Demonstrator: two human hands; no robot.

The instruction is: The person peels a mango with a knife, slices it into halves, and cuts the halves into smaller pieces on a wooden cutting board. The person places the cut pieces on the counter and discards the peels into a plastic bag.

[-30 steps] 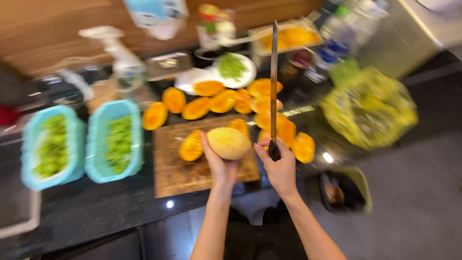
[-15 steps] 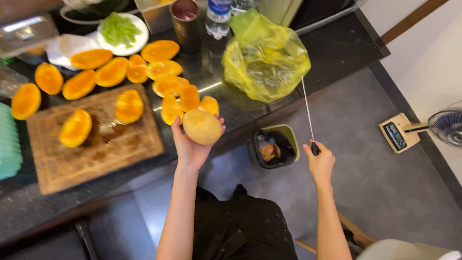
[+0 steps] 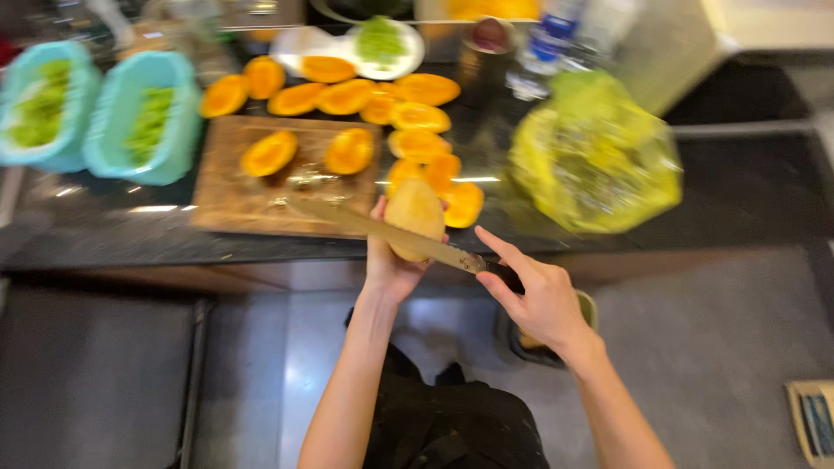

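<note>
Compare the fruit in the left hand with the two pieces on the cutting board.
The held fruit is whole and pale tan; the board pieces are cut halves, orange flesh up. It sits in the left hand under the knife; they lie untouched on the cutting board.

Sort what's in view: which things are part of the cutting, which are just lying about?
In use: left hand, peeled fruit, right hand, long knife.
Lying about: cutting board, orange halves, teal baskets, yellow bag, plate of greens.
</note>
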